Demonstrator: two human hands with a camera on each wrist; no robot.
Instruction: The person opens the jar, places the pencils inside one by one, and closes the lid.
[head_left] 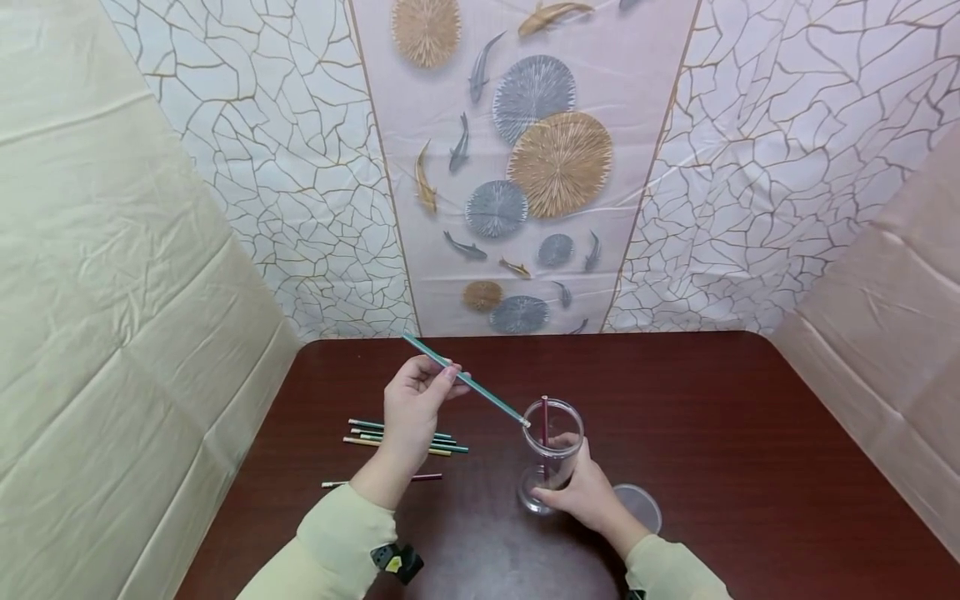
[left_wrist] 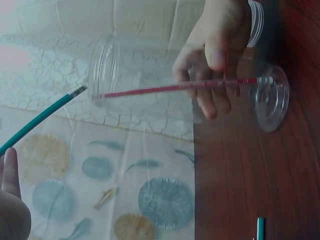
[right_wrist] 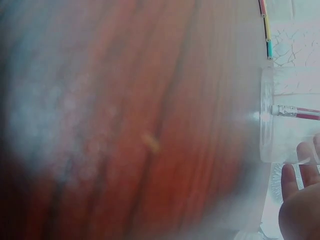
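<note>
My left hand (head_left: 416,392) pinches a green pencil (head_left: 491,398) between thumb and fingers. The pencil slants down to the right, its eraser end right at the rim of a clear plastic jar (head_left: 557,454). In the left wrist view that metal-banded tip of the green pencil (left_wrist: 45,118) sits just outside the jar's mouth (left_wrist: 102,70). Around the jar's lower side my right hand (head_left: 581,492) curls its fingers and thumb. Inside the jar stands a red pencil (left_wrist: 185,87), eraser end down on the base, its other end up at the rim.
Several pencils (head_left: 438,451), green and yellow among them, lie in a loose group on the dark red table (head_left: 720,433), left of the jar. Nearer me lies a dark red pencil (head_left: 427,477), partly behind my left wrist. A clear round lid (head_left: 641,507) rests beside my right wrist.
</note>
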